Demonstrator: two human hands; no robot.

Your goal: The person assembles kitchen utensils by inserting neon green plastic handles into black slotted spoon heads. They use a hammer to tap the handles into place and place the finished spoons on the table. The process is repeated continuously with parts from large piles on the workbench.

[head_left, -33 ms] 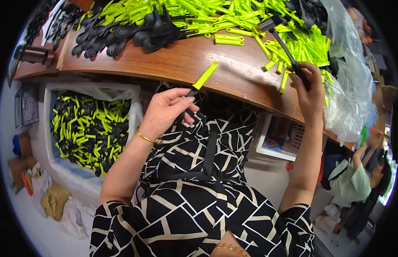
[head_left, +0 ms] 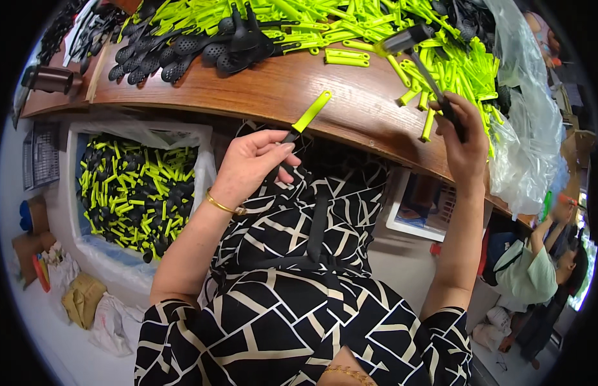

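Note:
My left hand (head_left: pixel 260 157) is closed around the black shank of a kitchen utensil whose lime-green handle (head_left: pixel 312 111) points up over the table's near edge. Its working end is hidden below my fingers. My right hand (head_left: pixel 463 132) grips the black handle of a mallet (head_left: pixel 407 40). The mallet's dark head, with a yellowish face, is raised above the table to the right of the utensil, apart from it. Close by my right hand lie loose lime-green handles (head_left: pixel 427 125).
Black slotted spoons and ladles (head_left: pixel 177 61) lie heaped on the wooden table (head_left: pixel 247 96) at left. A plastic-lined box (head_left: pixel 72 193) at lower left holds many green-handled utensils. Clear plastic sheeting (head_left: pixel 524 141) hangs at right. Another person (head_left: pixel 530 267) works beyond it.
The mallet's head has dipped very slightly. My left hand keeps the utensil in nearly the same place.

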